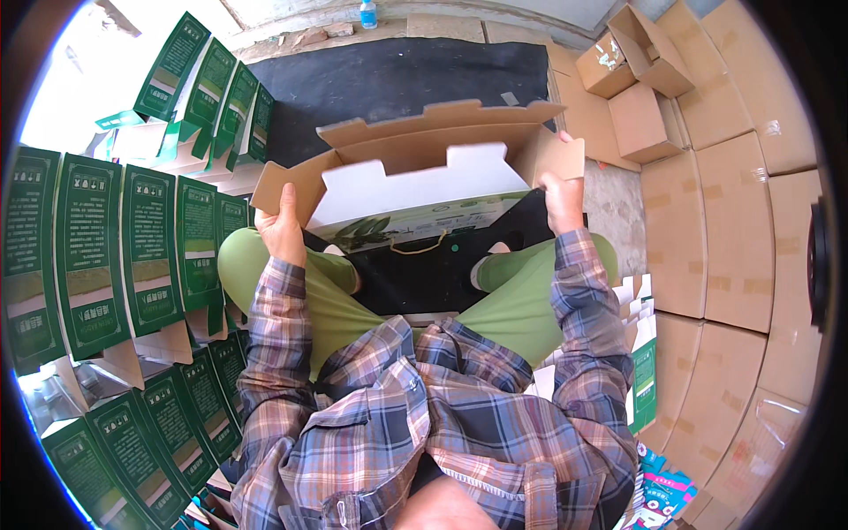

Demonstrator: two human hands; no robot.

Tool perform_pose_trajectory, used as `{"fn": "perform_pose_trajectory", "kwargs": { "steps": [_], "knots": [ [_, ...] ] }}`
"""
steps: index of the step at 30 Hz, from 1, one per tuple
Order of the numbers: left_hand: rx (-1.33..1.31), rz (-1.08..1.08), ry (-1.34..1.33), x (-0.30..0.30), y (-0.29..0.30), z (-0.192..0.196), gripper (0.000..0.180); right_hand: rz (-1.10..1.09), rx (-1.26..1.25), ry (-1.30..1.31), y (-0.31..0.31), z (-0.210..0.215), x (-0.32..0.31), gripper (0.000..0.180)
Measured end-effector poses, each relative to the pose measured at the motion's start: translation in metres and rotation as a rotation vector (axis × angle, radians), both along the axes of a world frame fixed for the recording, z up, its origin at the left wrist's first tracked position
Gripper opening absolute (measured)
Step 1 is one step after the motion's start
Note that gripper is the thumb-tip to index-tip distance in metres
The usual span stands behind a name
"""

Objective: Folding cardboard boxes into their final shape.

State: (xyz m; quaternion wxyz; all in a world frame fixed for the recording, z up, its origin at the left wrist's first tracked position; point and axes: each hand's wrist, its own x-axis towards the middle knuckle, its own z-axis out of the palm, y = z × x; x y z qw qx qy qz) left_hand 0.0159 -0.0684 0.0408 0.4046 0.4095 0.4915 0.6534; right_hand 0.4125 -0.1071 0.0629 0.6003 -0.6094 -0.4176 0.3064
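A cardboard gift box point(415, 216) with a printed green and white front is held in front of me, its top flaps standing up. Its inside is plain brown, and a white tabbed flap rises along the near side. A thin cord handle point(420, 247) hangs on the printed front. My left hand point(283, 231) grips the left side flap, thumb up on the outside. On the opposite end, my right hand point(563, 194) grips the right side flap. The box's bottom is hidden from view.
Rows of green printed boxes point(84, 256) stand to my left. Taped brown cartons point(733, 230) are stacked at the right, with small open cartons point(649, 53) at the far right. A black mat point(397, 79) covers the floor ahead. A blue-labelled bottle point(368, 14) stands by the far wall.
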Motion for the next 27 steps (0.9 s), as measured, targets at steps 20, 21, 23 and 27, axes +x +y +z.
{"fn": "perform_pose_trajectory", "kwargs": {
  "steps": [20, 21, 23, 27],
  "knots": [
    [0.196, 0.106, 1.555, 0.025, 0.027, 0.036, 0.076, 0.138, -0.175, 0.490, -0.030, 0.003, 0.003, 0.074],
    [0.252, 0.016, 1.468, 0.027, 0.028, 0.038, 0.077, 0.137, -0.185, 0.507, -0.033, 0.002, 0.004, 0.074],
    [0.437, -0.107, 1.361, 0.030, 0.029, 0.039, 0.062, 0.129, -0.183, 0.501, -0.038, 0.003, 0.005, 0.074],
    [0.527, -0.362, 1.268, 0.024, 0.031, 0.026, 0.022, 0.142, -0.157, 0.535, -0.044, 0.004, 0.009, 0.074]
  ]
}}
